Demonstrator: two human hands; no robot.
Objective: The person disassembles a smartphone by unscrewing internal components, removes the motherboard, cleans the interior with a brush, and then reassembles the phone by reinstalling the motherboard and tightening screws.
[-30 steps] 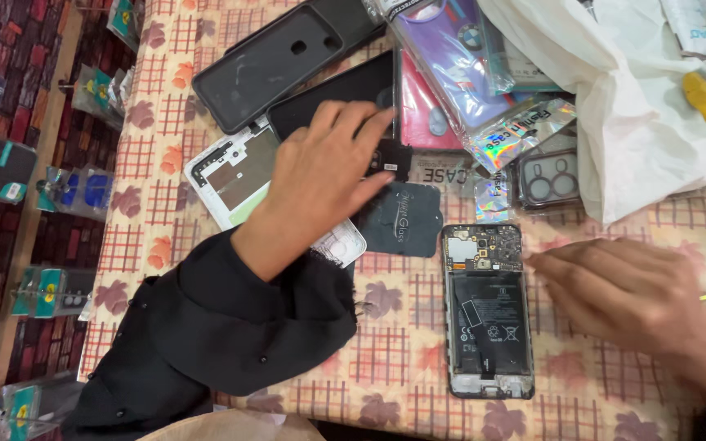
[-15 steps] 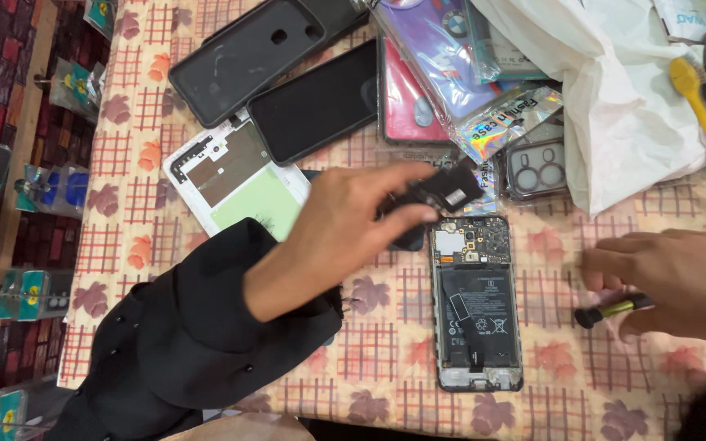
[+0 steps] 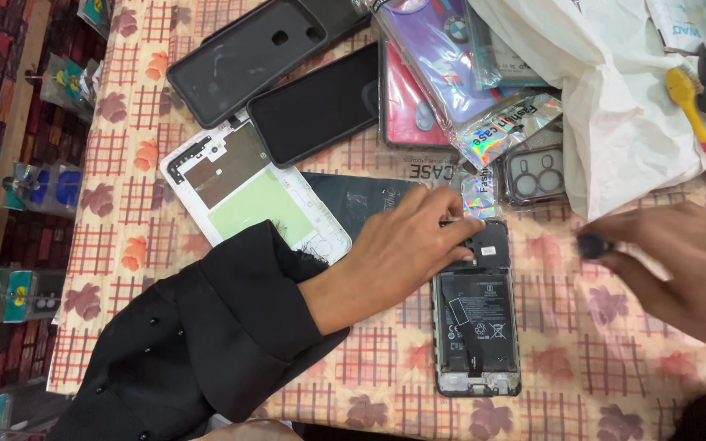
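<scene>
At left centre a flat white phone frame lies on the checked, flower-printed cloth. The left hand presses a dark plate onto the top of the opened phone, fingers together. At right, the blurred right hand pinches a small black tool handle.

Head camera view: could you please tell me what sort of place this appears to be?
Probably a phone repair counter. An opened phone lies with its battery exposed under the left hand, a bare white phone frame lies beside it, and packaged phone cases are piled behind.
</scene>
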